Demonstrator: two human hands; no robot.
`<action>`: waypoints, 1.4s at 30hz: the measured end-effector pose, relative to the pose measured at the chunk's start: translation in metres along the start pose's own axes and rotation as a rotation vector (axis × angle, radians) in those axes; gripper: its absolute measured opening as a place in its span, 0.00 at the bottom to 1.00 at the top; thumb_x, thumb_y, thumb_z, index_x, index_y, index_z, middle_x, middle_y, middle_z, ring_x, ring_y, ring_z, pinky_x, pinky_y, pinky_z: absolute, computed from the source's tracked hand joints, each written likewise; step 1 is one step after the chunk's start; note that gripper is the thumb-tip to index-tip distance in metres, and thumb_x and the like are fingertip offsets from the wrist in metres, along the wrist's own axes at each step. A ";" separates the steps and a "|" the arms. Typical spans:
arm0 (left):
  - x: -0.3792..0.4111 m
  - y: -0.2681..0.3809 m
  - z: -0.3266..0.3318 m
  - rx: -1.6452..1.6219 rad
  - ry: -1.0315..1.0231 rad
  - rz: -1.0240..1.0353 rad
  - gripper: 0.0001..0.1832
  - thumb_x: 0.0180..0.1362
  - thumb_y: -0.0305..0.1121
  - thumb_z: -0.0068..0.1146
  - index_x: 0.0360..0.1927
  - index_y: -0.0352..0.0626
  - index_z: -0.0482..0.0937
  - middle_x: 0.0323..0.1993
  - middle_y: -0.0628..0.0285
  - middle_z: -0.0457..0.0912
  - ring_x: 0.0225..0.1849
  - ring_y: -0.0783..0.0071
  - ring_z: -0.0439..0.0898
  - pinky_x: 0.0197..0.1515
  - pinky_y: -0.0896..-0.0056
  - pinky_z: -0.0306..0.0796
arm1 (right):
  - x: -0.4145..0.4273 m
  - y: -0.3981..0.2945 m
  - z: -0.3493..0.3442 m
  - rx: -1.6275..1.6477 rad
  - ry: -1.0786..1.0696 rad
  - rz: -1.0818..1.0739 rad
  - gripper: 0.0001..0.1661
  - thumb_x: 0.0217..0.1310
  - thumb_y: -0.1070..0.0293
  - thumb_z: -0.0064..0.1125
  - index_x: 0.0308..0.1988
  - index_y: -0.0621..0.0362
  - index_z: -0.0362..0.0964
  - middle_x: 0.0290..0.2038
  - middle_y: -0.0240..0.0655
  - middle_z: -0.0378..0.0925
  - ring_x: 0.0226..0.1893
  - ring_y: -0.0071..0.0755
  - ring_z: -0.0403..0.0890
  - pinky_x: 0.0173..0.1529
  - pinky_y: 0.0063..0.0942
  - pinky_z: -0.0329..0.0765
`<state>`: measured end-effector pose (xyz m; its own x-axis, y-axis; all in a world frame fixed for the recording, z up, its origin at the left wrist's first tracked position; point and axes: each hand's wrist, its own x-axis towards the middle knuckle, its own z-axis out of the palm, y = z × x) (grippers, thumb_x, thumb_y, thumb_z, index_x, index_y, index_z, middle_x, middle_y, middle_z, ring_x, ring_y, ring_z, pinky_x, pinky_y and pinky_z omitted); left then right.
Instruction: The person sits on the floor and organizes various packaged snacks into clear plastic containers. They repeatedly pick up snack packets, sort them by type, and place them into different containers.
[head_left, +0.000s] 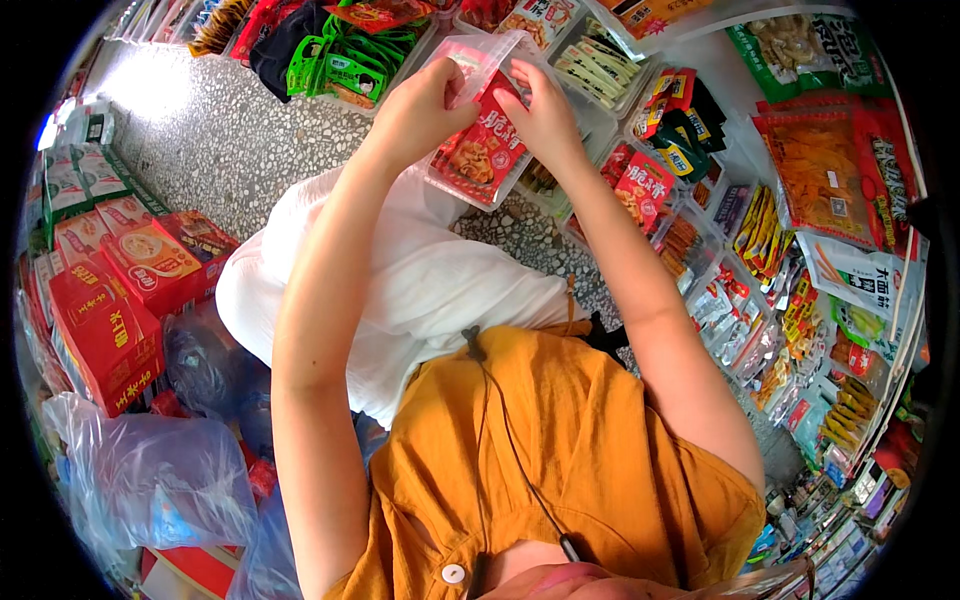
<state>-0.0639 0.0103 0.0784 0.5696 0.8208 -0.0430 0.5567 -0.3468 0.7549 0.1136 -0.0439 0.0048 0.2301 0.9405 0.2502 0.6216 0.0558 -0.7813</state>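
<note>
Before me is a clear plastic box (444, 178) with red snack packets in it. The front red packet (480, 154) bears white writing and a picture of food. My left hand (427, 112) is closed on the box's clear upper edge, its thumb over the packet's upper left side. My right hand (541, 112) is at the packet's upper right, fingers curved and apart, the thumb close to the packet. Whether it grips anything cannot be told. The box is beyond my knee in white trousers (405, 262); what supports its underside is hidden.
Clear bins with green packets (345, 71), pale sticks (596, 64) and another red packet (645, 187) stand close by. Larger snack bags (814, 169) hang on a rack at right. Red boxes (112, 330) and a plastic bag (157, 480) lie at left on the speckled floor (202, 127).
</note>
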 end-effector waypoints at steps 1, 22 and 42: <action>0.000 -0.001 0.001 0.003 0.005 0.009 0.15 0.49 0.36 0.62 0.31 0.37 0.69 0.21 0.63 0.70 0.25 0.75 0.69 0.29 0.71 0.66 | 0.005 -0.003 0.005 0.071 -0.011 0.069 0.28 0.55 0.62 0.60 0.52 0.64 0.65 0.44 0.44 0.78 0.47 0.46 0.77 0.51 0.36 0.73; 0.002 0.000 0.002 0.031 0.038 -0.007 0.16 0.48 0.36 0.62 0.32 0.37 0.70 0.21 0.61 0.71 0.25 0.72 0.70 0.30 0.70 0.66 | -0.088 0.067 -0.159 0.225 0.331 0.381 0.14 0.62 0.69 0.55 0.46 0.62 0.71 0.40 0.34 0.76 0.40 0.25 0.75 0.46 0.24 0.71; 0.003 0.000 0.001 0.022 0.007 -0.043 0.17 0.47 0.37 0.61 0.33 0.36 0.71 0.23 0.58 0.74 0.27 0.68 0.73 0.33 0.68 0.68 | -0.118 0.071 -0.152 -0.117 0.337 0.351 0.14 0.59 0.68 0.58 0.45 0.60 0.70 0.36 0.36 0.76 0.36 0.27 0.77 0.41 0.27 0.74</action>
<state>-0.0616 0.0119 0.0772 0.5408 0.8382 -0.0702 0.5937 -0.3212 0.7378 0.2449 -0.2023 0.0067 0.6574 0.7342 0.1695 0.5388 -0.3007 -0.7869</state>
